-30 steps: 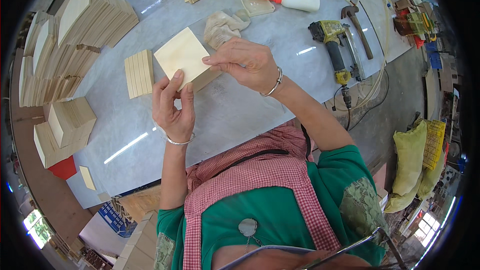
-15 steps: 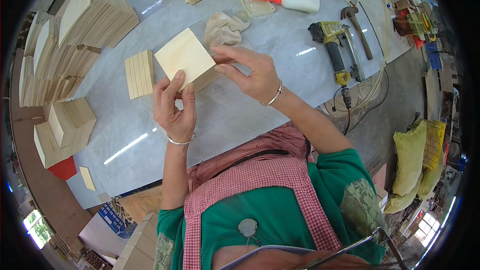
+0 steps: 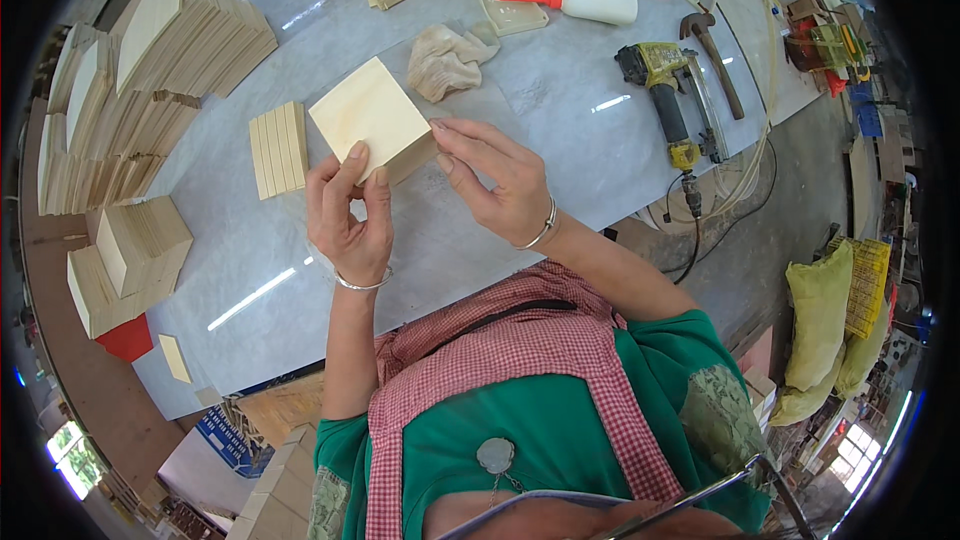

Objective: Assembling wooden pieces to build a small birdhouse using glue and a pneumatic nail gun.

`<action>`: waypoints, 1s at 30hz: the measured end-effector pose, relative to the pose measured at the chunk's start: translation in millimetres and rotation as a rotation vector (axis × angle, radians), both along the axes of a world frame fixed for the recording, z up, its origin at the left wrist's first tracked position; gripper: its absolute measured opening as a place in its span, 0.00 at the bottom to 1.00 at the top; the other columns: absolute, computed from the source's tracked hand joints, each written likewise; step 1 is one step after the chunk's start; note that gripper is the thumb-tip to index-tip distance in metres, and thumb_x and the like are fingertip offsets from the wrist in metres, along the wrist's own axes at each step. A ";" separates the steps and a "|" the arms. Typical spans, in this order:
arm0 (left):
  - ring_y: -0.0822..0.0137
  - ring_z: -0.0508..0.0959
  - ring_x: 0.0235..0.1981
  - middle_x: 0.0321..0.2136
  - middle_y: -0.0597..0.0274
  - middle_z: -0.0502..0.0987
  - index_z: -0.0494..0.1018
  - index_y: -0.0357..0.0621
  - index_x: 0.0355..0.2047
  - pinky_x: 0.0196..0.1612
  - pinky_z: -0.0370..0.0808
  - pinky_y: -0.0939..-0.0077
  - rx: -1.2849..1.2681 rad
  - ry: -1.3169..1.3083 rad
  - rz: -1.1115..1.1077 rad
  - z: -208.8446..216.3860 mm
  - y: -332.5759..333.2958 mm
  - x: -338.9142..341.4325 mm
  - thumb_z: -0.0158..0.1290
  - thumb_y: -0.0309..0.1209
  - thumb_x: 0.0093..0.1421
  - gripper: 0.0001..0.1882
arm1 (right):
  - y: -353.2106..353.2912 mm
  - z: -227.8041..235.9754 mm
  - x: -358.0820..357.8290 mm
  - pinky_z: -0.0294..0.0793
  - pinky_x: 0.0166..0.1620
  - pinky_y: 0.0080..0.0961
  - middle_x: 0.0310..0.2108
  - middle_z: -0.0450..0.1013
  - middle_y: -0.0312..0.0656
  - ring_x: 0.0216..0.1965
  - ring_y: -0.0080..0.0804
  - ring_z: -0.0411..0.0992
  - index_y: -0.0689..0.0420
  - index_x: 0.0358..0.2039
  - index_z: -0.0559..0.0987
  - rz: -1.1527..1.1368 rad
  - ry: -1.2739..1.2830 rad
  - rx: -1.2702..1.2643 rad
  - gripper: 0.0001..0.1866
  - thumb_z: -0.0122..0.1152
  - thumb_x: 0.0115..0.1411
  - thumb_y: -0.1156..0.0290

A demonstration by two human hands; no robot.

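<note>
Holding a pale wooden box (image 3: 370,112) above or on the tabletop (image 3: 250,240), a person works with both hands just left of the middle of the view; whether the box touches the surface beneath cannot be told. The left hand (image 3: 347,205) grips its near corner, the index finger lying on the upper face and the thumb against the side. The right hand (image 3: 495,175) has its fingertips at the right corner, thumb a little apart from them; whether it pinches anything is unclear.

The box appears at least partly put together: a flat square panel on top meets a side wall along a neat edge. Its underside and far walls are hidden, so whether it is complete cannot be judged. Much material looks unused: a row of narrow wooden slats (image 3: 278,150) lies just left of the box, and stacks of wooden boards (image 3: 195,35) stand farther left. A red-tipped white squeeze bottle (image 3: 598,2) and a nail gun (image 3: 665,90) lie to the right, untouched.

The square face is turned up toward the camera and set like a diamond, one corner pointing away from the person, one toward them. The visible wall faces near and right. No clear long axis shows; the depth is foreshortened.
</note>
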State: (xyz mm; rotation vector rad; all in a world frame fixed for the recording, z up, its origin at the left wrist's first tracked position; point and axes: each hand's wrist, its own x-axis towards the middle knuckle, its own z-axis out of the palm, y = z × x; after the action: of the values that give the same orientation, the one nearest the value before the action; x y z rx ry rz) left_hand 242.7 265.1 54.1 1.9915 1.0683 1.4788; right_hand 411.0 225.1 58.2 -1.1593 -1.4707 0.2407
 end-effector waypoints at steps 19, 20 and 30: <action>0.74 0.73 0.25 0.33 0.55 0.72 0.75 0.39 0.43 0.22 0.72 0.84 0.041 -0.049 -0.012 0.1 1.6 2.0 0.59 0.18 0.52 0.16 | -57.2 -10.2 209.4 0.73 0.45 0.44 0.43 0.71 0.59 0.43 0.54 0.72 0.58 0.61 0.53 -0.725 -0.849 -1.200 0.43 0.62 0.48 0.60; 0.74 0.73 0.25 0.33 0.56 0.72 0.75 0.39 0.43 0.22 0.71 0.84 0.035 -0.059 -0.021 0.5 1.6 1.4 0.59 0.18 0.52 0.17 | -51.9 -12.4 211.0 0.73 0.45 0.44 0.43 0.71 0.59 0.44 0.54 0.72 0.59 0.61 0.52 -0.741 -0.829 -1.169 0.43 0.61 0.49 0.60; 0.74 0.73 0.25 0.35 0.56 0.73 0.76 0.37 0.43 0.24 0.72 0.84 0.033 -0.040 -0.016 0.8 -0.2 -1.6 0.58 0.18 0.53 0.16 | -49.5 122.2 162.4 0.72 0.21 0.25 0.18 0.71 0.43 0.16 0.26 0.71 0.68 0.30 0.70 -0.246 0.073 -1.119 0.13 0.57 0.48 0.72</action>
State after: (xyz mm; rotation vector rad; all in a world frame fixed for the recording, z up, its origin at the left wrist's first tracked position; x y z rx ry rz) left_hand 241.1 265.0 54.9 1.9798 1.0150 1.5305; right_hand 573.4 175.6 180.4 -2.1583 -1.0738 0.9992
